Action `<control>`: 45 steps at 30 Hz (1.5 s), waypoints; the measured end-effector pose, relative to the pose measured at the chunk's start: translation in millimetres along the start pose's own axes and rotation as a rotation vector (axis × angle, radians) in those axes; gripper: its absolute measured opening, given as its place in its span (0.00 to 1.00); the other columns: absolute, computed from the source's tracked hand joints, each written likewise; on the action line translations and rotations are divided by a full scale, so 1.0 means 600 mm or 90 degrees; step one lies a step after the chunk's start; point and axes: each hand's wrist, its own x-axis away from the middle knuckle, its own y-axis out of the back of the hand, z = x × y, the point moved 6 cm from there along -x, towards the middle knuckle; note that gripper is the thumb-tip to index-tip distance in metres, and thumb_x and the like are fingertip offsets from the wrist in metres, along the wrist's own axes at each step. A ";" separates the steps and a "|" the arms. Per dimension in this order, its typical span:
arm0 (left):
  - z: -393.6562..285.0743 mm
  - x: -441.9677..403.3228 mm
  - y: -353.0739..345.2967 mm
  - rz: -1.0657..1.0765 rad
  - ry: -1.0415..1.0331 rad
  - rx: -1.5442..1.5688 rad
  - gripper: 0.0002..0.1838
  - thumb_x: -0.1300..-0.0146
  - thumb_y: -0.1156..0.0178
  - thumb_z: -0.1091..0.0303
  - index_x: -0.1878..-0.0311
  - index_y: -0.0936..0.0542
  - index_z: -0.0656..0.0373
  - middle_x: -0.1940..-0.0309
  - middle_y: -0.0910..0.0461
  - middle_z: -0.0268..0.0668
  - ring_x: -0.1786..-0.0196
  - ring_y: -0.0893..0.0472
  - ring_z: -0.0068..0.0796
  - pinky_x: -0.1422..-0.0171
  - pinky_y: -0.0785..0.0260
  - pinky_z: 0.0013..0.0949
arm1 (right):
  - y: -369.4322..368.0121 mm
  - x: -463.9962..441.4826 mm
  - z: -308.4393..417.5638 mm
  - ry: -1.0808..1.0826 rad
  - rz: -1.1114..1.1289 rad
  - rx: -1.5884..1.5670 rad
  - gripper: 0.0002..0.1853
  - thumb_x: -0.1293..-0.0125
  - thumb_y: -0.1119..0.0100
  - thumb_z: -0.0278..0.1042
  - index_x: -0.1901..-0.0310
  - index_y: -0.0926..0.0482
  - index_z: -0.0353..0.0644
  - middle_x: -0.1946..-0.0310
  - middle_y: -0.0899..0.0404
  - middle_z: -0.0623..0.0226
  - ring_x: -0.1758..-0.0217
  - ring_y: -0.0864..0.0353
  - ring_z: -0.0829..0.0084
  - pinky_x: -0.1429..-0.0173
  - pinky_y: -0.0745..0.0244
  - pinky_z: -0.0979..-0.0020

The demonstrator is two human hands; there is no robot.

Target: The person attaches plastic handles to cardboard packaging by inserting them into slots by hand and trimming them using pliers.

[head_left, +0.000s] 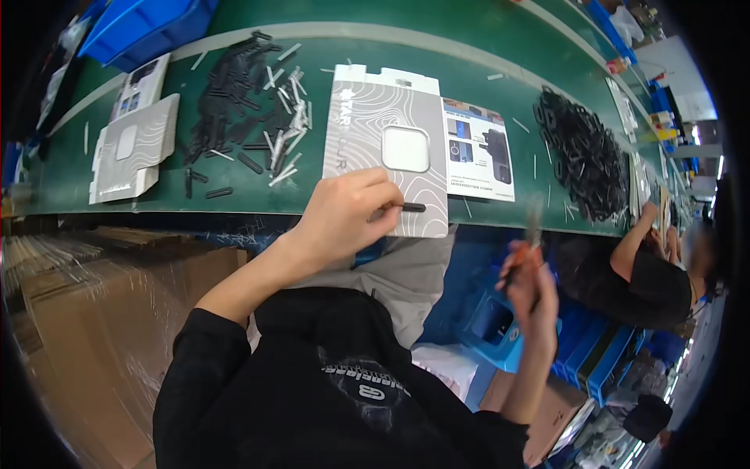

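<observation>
My left hand (pixel 355 209) pinches a small black strip (pixel 412 207) over the lower part of a grey printed card box (pixel 422 184) with a wavy line pattern and a square window. The box lies unfolded on the green table, its lower edge at the table's front edge. My right hand (pixel 527 285), blurred by motion, is off the table's front edge to the right. Its fingers are wrapped round a tool with orange handles (pixel 523 254), its metal tip pointing up. A printed sheet with phone pictures (pixel 478 148) lies right of the window.
Black strips (pixel 226 102) and clear pieces (pixel 293 125) lie left of the box, black loops (pixel 582 156) to the right. Another grey box (pixel 137 152) and a blue bin (pixel 144 31) are at the left. A co-worker (pixel 656 266) sits at the far right.
</observation>
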 end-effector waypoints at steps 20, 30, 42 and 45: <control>0.022 0.014 -0.074 0.128 0.001 0.077 0.08 0.39 0.28 0.77 0.56 0.08 0.59 0.58 0.12 0.27 0.74 0.23 0.23 0.67 0.32 0.26 | -0.135 0.082 -0.199 -0.090 -0.041 0.179 0.32 0.31 0.42 0.23 0.25 0.28 0.31 0.45 0.19 0.57 0.44 0.19 0.67 0.35 0.21 0.66; 0.030 0.005 -0.076 0.231 0.007 0.126 0.08 0.40 0.28 0.77 0.57 0.08 0.61 0.59 0.12 0.27 0.75 0.24 0.24 0.67 0.32 0.27 | -0.130 0.075 -0.181 -0.086 -0.073 0.411 0.26 0.33 0.36 0.22 0.33 0.22 0.33 0.52 0.19 0.62 0.58 0.21 0.74 0.54 0.24 0.74; 0.043 0.007 -0.070 0.212 0.064 0.239 0.10 0.43 0.28 0.82 0.57 0.08 0.62 0.67 0.10 0.31 0.75 0.26 0.21 0.68 0.33 0.25 | -0.168 0.079 -0.176 -0.049 -0.050 0.367 0.25 0.34 0.34 0.23 0.35 0.21 0.34 0.54 0.20 0.64 0.64 0.23 0.74 0.59 0.25 0.75; 0.042 0.004 -0.070 0.212 0.074 0.248 0.11 0.44 0.28 0.83 0.57 0.08 0.63 0.69 0.10 0.32 0.75 0.26 0.21 0.69 0.34 0.25 | -0.179 0.078 -0.172 -0.043 -0.055 0.378 0.26 0.35 0.33 0.24 0.34 0.21 0.35 0.54 0.19 0.63 0.64 0.22 0.73 0.59 0.25 0.74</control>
